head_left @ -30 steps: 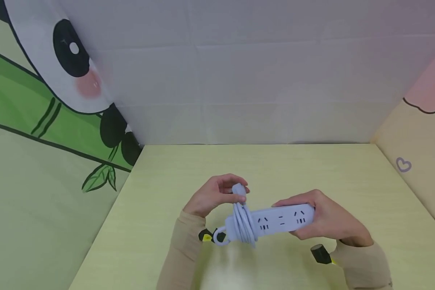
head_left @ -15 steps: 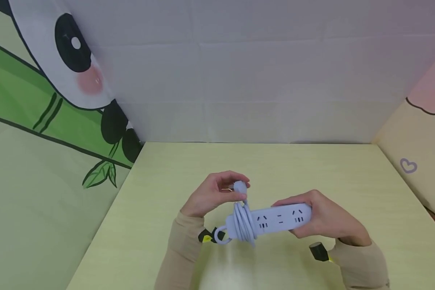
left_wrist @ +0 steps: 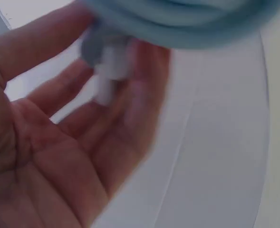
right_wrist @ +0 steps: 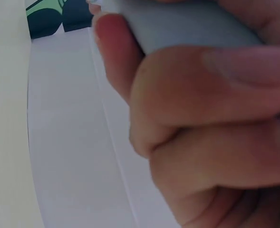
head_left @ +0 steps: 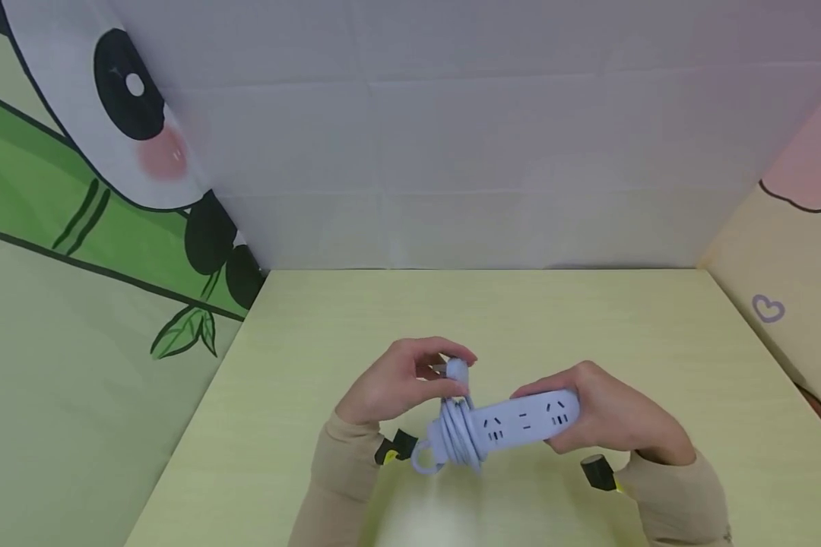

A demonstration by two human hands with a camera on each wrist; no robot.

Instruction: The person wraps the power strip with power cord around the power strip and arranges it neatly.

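Observation:
A white power strip is held above the table, tilted with its right end higher and its sockets facing up. Its white cord is wound in several turns round the left end. My right hand grips the strip's right end, and in the right wrist view its fingers curl round the body. With thumb and fingers my left hand pinches the plug at the cord's end, just above the coils. Blurred plug prongs show among the left fingers in the left wrist view.
The pale wooden table meets a grey-white back wall. A printed panel with a cartoon stands at the left, a cream panel at the right. Black wrist-camera pieces sit at both cuffs.
The left hand and the plug have moved slightly down and to the right. The right hand has shifted a little left with the strip, and both holds continue.

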